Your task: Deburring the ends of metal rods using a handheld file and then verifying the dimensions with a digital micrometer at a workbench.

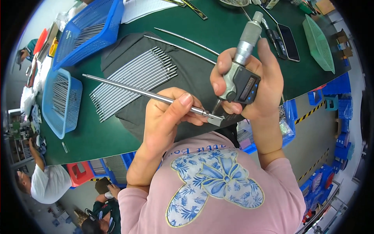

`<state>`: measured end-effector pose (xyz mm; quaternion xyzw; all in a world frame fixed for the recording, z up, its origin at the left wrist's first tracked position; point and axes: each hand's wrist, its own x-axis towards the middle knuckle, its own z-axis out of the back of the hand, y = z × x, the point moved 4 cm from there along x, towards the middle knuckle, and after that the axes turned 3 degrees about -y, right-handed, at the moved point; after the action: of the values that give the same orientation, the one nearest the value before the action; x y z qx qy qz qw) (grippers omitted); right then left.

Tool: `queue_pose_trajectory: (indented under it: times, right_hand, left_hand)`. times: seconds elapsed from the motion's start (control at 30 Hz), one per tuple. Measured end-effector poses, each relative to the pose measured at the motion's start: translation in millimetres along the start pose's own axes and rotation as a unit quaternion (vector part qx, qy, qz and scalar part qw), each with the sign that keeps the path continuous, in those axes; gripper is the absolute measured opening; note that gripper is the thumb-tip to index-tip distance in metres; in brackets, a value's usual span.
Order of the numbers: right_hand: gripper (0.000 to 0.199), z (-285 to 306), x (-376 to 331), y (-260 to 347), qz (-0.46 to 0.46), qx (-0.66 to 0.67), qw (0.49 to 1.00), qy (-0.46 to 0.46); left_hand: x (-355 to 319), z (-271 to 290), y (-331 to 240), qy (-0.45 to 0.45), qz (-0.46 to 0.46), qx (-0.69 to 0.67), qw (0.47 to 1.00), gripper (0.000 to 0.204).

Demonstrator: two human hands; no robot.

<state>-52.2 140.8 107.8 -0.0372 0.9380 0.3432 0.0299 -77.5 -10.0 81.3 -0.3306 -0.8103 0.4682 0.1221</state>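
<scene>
Table point(93, 146): bright, fairly even light over the green
Cloth point(124, 50): dark, matte, soft shading in its folds
Held rod point(128, 89): crisp, white glint along its length
Rod row point(134, 74): sharp, bright streaks of glare
Micrometer point(249, 35): in focus, metal shining
Phone point(288, 42): faint sheen on dark glass
Green basket point(319, 45): long sides bowed by the lens
Co-workers point(50, 185): softer, stretched toward the rim
Corners: black
</scene>
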Motion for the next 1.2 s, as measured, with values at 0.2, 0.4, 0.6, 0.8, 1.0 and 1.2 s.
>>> queue_pose_trajectory:
  times: [0.2, 0.4, 0.6, 0.8, 1.0, 1.2]
  right_hand:
    - [0.07, 2, 0, -6, 0.003, 0.009, 1.0, -0.01]
    - [0.067, 1, 2, -10, -0.013, 0.015, 1.0, -0.006]
    - [0.068, 3, 1, -11, -0.002, 0.003, 1.0, -0.015]
    - [0.063, -1, 1, -8, 0.016, -0.042, 0.998, -0.031]
    - [0.064, 4, 3, -14, 0.001, 0.007, 1.0, -0.014]
    - [0.066, 2, 3, -12, 0.011, -0.007, 1.0, -0.01]
  left_hand:
    - [-2, 0, 0, -0.014, 0.02, 0.001, 1.0, 0.021]
    - [-1, 2, 1, -0.028, 0.048, 0.027, 0.998, 0.021]
    - [-1, 4, 2, -0.032, 0.044, 0.022, 0.998, 0.02]
    - [-2, 4, 3, -0.036, 0.043, 0.027, 0.998, 0.02]
    - [-2, 7, 6, -0.037, 0.046, 0.023, 0.998, 0.019]
    - [-1, 7, 5, -0.035, 0.048, 0.022, 0.998, 0.02]
